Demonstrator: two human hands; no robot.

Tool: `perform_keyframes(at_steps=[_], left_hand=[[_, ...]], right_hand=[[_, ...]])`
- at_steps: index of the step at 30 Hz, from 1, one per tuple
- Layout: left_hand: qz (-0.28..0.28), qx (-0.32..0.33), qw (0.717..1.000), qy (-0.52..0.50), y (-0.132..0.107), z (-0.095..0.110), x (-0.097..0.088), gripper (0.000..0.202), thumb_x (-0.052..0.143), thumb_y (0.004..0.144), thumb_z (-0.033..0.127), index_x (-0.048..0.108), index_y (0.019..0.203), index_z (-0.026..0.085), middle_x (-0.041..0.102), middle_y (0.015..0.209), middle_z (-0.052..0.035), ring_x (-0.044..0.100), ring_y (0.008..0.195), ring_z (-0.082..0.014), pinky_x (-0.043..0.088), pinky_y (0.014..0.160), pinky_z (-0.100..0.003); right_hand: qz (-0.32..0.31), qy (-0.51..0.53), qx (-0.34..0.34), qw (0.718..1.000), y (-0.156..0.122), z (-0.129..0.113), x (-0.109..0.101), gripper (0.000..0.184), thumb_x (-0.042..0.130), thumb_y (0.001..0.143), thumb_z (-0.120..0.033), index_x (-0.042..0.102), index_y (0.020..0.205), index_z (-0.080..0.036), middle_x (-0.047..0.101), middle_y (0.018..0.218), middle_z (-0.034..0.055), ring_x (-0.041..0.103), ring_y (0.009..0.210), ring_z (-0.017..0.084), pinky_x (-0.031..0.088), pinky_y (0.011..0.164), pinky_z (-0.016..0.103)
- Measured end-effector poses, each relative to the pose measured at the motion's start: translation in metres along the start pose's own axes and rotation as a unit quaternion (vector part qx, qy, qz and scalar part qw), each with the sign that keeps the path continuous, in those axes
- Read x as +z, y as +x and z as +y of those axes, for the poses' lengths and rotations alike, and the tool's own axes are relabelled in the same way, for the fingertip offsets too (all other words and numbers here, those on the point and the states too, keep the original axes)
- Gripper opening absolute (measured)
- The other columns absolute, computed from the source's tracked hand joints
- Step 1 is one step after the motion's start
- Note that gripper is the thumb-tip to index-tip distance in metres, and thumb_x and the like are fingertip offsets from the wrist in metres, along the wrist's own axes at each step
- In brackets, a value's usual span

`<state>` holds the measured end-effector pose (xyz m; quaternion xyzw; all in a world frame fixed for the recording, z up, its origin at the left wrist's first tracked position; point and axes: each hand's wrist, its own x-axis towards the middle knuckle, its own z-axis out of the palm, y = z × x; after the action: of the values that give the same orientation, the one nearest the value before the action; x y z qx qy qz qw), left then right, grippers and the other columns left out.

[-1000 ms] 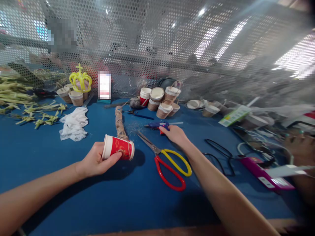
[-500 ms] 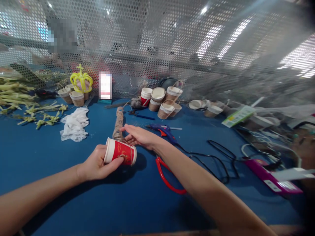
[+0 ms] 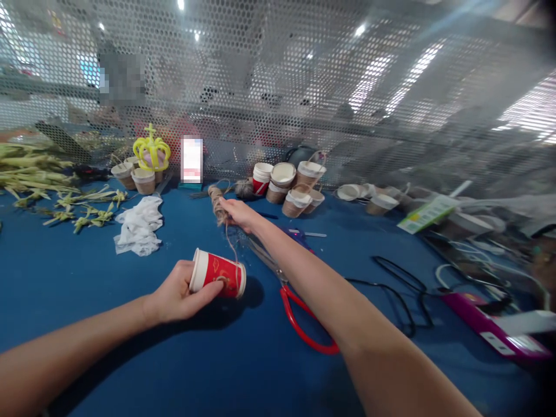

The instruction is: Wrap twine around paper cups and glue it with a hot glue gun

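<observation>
My left hand (image 3: 180, 292) is closed around a red and white paper cup (image 3: 217, 273), which lies tilted on its side in the air, its rim toward the left. Farther off, my right hand (image 3: 238, 213) grips a bundle of brown twine (image 3: 217, 202) at its near end. A single strand of that twine hangs from the bundle down to the cup's base end. Under my right forearm lie scissors with red handles (image 3: 299, 333), their blades partly hidden. A blue glue gun (image 3: 299, 234) is mostly covered by the same arm.
Twine-wrapped cups (image 3: 297, 201) stand at the back beside stacked paper cups (image 3: 262, 176). On the left are a crumpled white cloth (image 3: 139, 225), a yellow crown (image 3: 150, 153) and dry plant strips (image 3: 35, 168). A purple power strip (image 3: 482, 324) with cables lies right.
My right hand has moved away from the cup and closed on the twine bundle, whose near end is lifted. A strand now shows between bundle and cup. My left hand still holds the cup.
</observation>
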<state>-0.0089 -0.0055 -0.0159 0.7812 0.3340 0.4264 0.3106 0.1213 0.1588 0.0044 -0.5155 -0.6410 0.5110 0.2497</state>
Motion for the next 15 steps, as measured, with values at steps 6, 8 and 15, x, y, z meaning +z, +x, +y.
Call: perform_keyframes(at_steps=[6, 8, 15], left_hand=[[0.017, -0.068, 0.996, -0.052, 0.001, 0.0, -0.001, 0.026, 0.049, 0.08, 0.022, 0.054, 0.056, 0.012, 0.044, 0.049, 0.0029, 0.034, 0.044, -0.0063, 0.03, 0.04, -0.017], [0.018, -0.076, 0.995, -0.063, 0.001, 0.003, -0.002, 0.024, 0.05, 0.079, 0.024, 0.057, 0.06, 0.012, 0.049, 0.051, 0.0016, 0.036, 0.045, -0.0067, 0.031, 0.04, -0.017], [-0.006, -0.08, 0.995, -0.058, 0.0, 0.011, -0.003, 0.027, 0.051, 0.078, 0.025, 0.056, 0.055, 0.012, 0.046, 0.047, 0.0023, 0.034, 0.042, -0.0065, 0.032, 0.041, -0.018]], right_hand=[[0.019, -0.073, 0.009, 0.997, -0.04, -0.006, -0.025, 0.023, 0.053, 0.081, -0.032, 0.059, 0.07, -0.013, 0.06, 0.069, 0.0018, 0.055, 0.062, 0.012, 0.045, 0.06, 0.025], [-0.012, -0.071, 0.016, 0.997, -0.063, -0.004, -0.028, 0.036, 0.05, 0.081, -0.04, 0.058, 0.058, -0.014, 0.059, 0.059, 0.0032, 0.053, 0.055, 0.011, 0.043, 0.053, 0.024], [-0.199, 0.18, 0.034, 0.963, -0.119, 0.012, -0.007, 0.048, 0.041, 0.08, -0.055, 0.067, 0.083, -0.014, 0.066, 0.092, 0.009, 0.057, 0.088, 0.016, 0.042, 0.082, 0.031]])
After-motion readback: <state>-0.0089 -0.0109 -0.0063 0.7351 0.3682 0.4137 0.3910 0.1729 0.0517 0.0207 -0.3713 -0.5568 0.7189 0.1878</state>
